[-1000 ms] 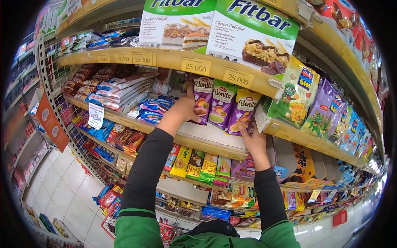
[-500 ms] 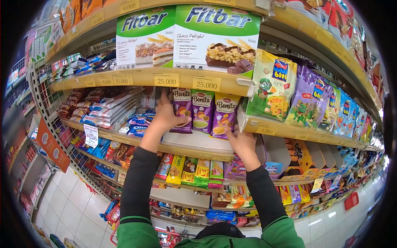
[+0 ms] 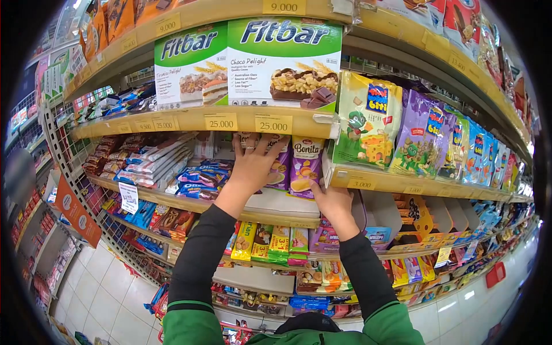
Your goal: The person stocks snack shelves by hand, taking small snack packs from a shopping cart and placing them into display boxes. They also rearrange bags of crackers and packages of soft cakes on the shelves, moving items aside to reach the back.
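Behind the right part of the shelf's (image 3: 276,200) front edge, the left hand (image 3: 252,171) spreads its fingers over two Bonita packs (image 3: 281,170), and the right hand (image 3: 334,204), its grip unclear, thumbs the right pack (image 3: 305,165).

Purple Bonita packets (image 3: 306,168), upright, side by side on shelf (image 3: 277,202); rightmost yellow-topped, others partly hidden.

Bonita packets (image 3: 306,167) stand on a shelf (image 3: 276,202), with Oreo packets (image 3: 198,183) at nine o'clock. Fitbar boxes (image 3: 282,63) sit at eleven, Biti bags (image 3: 368,123) at two.
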`<action>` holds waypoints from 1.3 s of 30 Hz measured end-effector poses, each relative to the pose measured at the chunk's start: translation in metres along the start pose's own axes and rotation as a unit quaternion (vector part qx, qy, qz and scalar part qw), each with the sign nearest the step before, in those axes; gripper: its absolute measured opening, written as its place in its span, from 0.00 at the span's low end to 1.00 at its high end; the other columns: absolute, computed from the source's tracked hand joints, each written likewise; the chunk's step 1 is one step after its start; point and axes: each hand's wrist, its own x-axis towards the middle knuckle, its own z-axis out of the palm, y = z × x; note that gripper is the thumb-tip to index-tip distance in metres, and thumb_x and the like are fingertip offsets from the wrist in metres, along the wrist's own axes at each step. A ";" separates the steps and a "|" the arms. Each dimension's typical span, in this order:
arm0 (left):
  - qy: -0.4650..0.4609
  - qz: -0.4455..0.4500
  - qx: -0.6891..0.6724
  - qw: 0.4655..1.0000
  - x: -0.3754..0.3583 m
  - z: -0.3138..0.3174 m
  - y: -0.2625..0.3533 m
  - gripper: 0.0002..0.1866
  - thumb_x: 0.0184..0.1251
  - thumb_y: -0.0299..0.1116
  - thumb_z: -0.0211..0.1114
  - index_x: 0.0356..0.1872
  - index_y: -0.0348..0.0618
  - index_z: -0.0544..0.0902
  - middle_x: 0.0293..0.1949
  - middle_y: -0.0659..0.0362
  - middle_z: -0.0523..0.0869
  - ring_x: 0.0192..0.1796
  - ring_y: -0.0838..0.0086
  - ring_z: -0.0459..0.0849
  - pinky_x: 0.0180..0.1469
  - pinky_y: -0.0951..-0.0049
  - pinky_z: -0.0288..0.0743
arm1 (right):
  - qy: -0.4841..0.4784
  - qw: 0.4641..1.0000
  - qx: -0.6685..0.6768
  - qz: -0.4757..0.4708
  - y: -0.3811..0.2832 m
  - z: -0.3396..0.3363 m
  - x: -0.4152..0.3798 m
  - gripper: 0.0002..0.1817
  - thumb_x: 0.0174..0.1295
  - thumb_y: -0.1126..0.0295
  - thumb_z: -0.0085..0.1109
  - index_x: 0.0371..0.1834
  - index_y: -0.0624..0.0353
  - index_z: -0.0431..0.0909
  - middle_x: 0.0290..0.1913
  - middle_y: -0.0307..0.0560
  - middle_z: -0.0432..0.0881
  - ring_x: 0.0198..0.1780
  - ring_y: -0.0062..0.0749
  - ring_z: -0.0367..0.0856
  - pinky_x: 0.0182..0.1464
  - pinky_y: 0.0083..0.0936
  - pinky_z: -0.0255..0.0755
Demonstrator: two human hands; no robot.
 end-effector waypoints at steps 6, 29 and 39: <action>-0.013 -0.009 -0.023 1.000 0.001 0.003 0.002 0.43 0.34 0.46 0.70 0.59 0.61 0.61 0.57 0.54 0.60 0.62 0.52 0.52 0.59 0.38 0.38 | 0.011 1.000 0.008 -0.009 0.001 0.001 -0.002 0.31 0.54 0.46 0.45 0.56 0.52 0.62 0.58 0.55 0.62 0.58 0.48 0.60 0.54 0.58 0.51; 0.330 -0.166 -0.213 0.904 -0.111 -0.063 -0.014 0.31 0.46 0.23 0.60 0.55 0.32 0.59 0.56 0.47 0.62 0.58 0.59 0.62 0.61 0.64 0.52 | 0.123 0.977 0.146 -0.093 0.012 -0.027 -0.048 0.18 0.50 0.58 0.57 0.37 0.60 0.74 0.43 0.55 0.71 0.49 0.49 0.67 0.47 0.41 0.63; -0.259 -0.815 0.260 0.449 -0.566 -0.046 0.066 0.26 0.46 0.43 0.59 0.46 0.40 0.67 0.45 0.46 0.69 0.47 0.53 0.67 0.53 0.54 0.58 | -0.047 0.941 0.297 -0.158 0.070 0.037 -0.166 0.07 0.49 0.77 0.54 0.32 0.63 0.72 0.32 0.45 0.72 0.32 0.25 0.69 0.28 0.17 0.60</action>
